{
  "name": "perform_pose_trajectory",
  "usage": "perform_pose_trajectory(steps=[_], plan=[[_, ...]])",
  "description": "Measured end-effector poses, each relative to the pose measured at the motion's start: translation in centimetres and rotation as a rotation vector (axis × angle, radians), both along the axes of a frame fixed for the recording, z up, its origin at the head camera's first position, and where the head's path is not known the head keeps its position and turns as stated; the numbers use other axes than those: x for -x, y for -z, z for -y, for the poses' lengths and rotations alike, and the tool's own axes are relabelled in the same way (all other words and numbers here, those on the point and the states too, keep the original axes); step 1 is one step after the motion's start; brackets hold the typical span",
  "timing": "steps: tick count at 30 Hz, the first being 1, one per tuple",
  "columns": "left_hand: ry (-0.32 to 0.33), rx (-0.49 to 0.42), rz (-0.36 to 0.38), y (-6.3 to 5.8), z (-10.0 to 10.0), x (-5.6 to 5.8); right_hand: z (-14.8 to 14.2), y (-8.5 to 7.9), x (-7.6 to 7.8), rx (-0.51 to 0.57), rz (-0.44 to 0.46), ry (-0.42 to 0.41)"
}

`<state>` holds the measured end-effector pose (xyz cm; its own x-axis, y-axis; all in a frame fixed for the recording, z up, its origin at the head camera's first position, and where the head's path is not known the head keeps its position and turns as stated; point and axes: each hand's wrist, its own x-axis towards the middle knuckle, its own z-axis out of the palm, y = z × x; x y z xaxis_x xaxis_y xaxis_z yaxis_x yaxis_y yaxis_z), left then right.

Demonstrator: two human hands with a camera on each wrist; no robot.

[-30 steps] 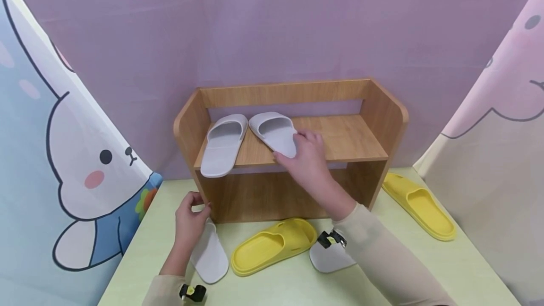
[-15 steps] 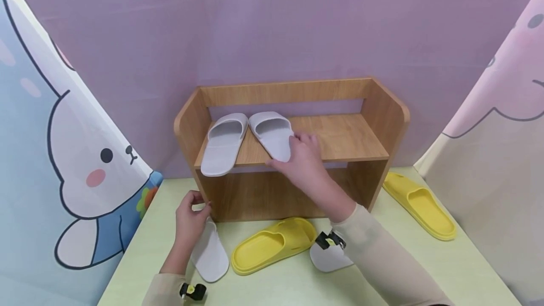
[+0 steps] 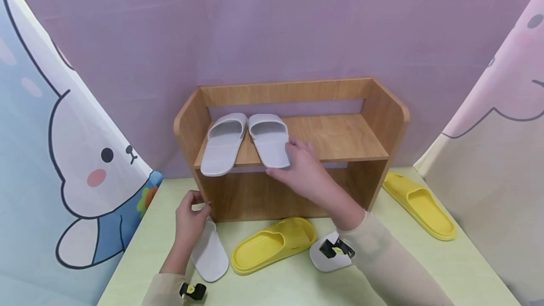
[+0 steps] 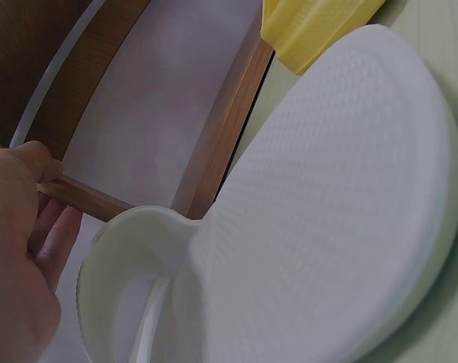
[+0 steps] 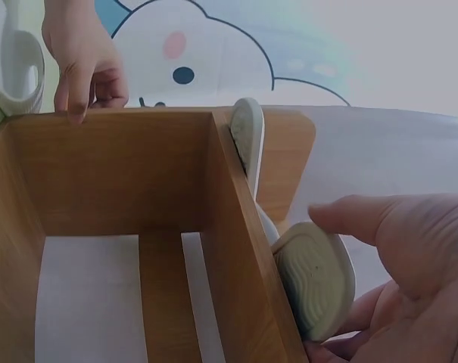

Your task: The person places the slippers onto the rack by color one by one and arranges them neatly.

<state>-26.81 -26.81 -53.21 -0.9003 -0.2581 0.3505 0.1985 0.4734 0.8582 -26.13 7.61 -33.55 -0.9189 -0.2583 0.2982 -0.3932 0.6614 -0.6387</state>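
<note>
My right hand (image 3: 308,170) grips the heel of a pale grey slipper (image 3: 270,143) on the upper shelf, thumb at the heel end, fingers along its right side. A matching slipper (image 3: 225,145) lies just left of it, its heel overhanging the shelf's front edge. In the right wrist view the ridged sole of the held slipper (image 5: 313,283) shows beyond the board. With thumb and fingers, my left hand (image 3: 192,216) pinches the front edge of the left side panel of the wooden shoe rack (image 3: 289,92), low down. The left wrist view shows this hand (image 4: 20,227) at that edge too.
Below the left hand lies another pale slipper (image 3: 210,256). A yellow slipper (image 3: 272,247) sits before the rack, with a pale slipper (image 3: 325,261) partly hidden by the right wrist. Another yellow slipper (image 3: 420,207) lies right of the rack. A purple cloth (image 3: 289,22) hangs behind.
My right hand has drawn the held slipper's heel left and toward me, turning it straighter beside its match. The left hand has stayed on the rack's edge.
</note>
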Motion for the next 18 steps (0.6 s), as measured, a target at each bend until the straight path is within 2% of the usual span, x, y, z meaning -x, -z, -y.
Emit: perform_pose_trajectory(steps=[9, 18], plan=[[0.004, 0.005, -0.021, 0.2, 0.1, 0.1, 0.8, 0.3, -0.8, -0.001, 0.008, 0.0], [0.006, 0.009, -0.006, 0.2, 0.1, 0.1, 1.3, 0.7, -1.2, 0.026, -0.034, -0.013]])
